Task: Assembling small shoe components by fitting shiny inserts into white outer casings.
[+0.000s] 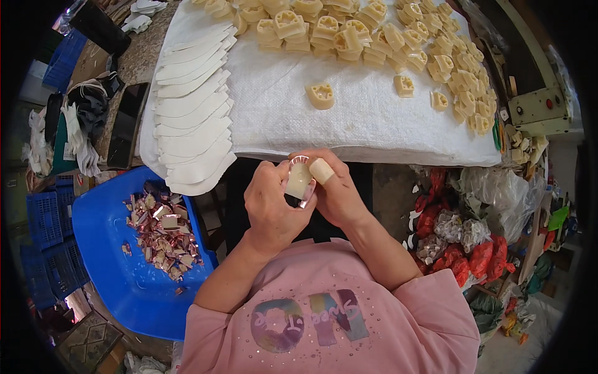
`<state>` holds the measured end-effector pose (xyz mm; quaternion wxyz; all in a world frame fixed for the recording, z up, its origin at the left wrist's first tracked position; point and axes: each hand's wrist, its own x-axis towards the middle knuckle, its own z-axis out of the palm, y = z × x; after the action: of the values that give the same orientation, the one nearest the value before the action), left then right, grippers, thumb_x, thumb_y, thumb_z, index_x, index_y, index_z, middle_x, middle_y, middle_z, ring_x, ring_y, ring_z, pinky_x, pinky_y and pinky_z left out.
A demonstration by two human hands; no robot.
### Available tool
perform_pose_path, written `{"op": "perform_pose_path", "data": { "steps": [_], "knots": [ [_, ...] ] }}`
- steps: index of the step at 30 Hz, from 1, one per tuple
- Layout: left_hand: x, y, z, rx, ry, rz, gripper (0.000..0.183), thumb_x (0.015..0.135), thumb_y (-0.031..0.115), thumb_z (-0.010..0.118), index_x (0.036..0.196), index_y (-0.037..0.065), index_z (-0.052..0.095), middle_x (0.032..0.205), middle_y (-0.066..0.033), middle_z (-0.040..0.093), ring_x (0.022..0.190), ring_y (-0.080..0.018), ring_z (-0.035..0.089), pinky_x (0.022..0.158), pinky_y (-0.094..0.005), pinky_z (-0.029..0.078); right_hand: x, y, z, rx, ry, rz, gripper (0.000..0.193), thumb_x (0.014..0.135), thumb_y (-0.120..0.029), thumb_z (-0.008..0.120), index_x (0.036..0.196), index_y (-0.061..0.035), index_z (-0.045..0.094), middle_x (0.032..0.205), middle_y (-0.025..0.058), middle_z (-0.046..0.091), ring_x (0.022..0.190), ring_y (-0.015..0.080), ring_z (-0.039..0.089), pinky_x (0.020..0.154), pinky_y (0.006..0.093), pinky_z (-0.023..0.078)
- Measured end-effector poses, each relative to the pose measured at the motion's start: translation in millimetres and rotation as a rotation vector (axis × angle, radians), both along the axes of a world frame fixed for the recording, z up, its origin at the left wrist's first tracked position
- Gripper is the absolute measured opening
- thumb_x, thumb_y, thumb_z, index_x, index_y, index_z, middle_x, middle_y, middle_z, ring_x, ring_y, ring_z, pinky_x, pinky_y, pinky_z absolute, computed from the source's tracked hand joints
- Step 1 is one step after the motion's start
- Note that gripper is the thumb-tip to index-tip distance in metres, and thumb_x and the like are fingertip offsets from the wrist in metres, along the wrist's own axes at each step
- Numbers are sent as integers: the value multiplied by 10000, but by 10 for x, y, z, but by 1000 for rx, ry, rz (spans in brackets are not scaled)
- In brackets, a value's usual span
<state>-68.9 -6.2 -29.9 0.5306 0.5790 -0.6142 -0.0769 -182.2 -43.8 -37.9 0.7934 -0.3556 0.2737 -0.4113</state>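
Both of my hands meet just off the near edge of the table, closed around a beige shoe heel (pixel 299 179) with shiny pinkish metallic edging. My left hand (pixel 269 198) grips it from the left, fingers curled. From the other side my right hand (pixel 339 194) pinches it, a beige wrap (pixel 321 170) covering the thumb. The fingers hide part of the heel. Beyond my hands, a single beige heel (pixel 320 95) lies on the white woven cloth (pixel 274 128). Overlapping white curved sheets (pixel 194 115) form a long row at the left of the cloth.
Piles of beige heels (pixel 464 81) cover the table's far and right parts. A blue basin (pixel 118 274) at lower left holds many shiny pinkish-and-beige pieces (pixel 165 230). A dark phone-like slab (pixel 128 124) lies left of the sheets. Red and clear plastic bags (pixel 464 249) crowd the right side.
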Motion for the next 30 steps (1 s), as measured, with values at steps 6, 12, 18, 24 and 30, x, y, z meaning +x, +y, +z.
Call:
{"op": "perform_pose_path", "data": {
  "steps": [6, 12, 18, 24, 30],
  "knots": [
    [30, 13, -18, 13, -19, 54, 404, 590, 35, 781, 880, -16, 504, 727, -106, 491, 566, -216, 532, 507, -291, 442, -5, -64, -6, -386, 486, -24, 325, 962, -275, 433, 1099, -9, 560, 971, 40, 606, 823, 117, 541, 737, 258, 450],
    [192, 36, 26, 305, 797, -236, 336, 705, 68, 729, 937, -3, 496, 843, -96, 592, 704, -81, 567, 622, -245, 479, -119, -247, -122, -513, 159, 176, 539, 907, -450, 518, 1254, -38, 491, 1043, 42, 487, 909, 109, 456, 787, 252, 391],
    [423, 100, 20, 628, 646, -468, 314, 784, 210, 700, 987, 10, 570, 873, -79, 577, 805, -98, 547, 734, -250, 444, -99, -271, 8, -570, 165, 252, 370, 912, -346, 555, 1128, -48, 521, 1099, 43, 425, 955, 130, 435, 852, 291, 380],
    [440, 137, 74, 296, 691, -367, 259, 760, 146, 739, 904, 1, 580, 827, -44, 550, 747, -113, 523, 689, -248, 433, 42, -281, 168, -954, 533, 83, 275, 828, -290, 598, 834, -31, 504, 807, 92, 466, 800, 275, 430, 711, 358, 367],
    [517, 230, 128, 297, 969, -455, 200, 791, 74, 706, 895, -21, 563, 829, -33, 528, 733, -100, 494, 662, -232, 412, 178, -247, 219, -1031, 676, 116, 336, 835, -307, 589, 717, -42, 419, 702, 95, 391, 675, 269, 396, 601, 383, 325]
  ]
}}
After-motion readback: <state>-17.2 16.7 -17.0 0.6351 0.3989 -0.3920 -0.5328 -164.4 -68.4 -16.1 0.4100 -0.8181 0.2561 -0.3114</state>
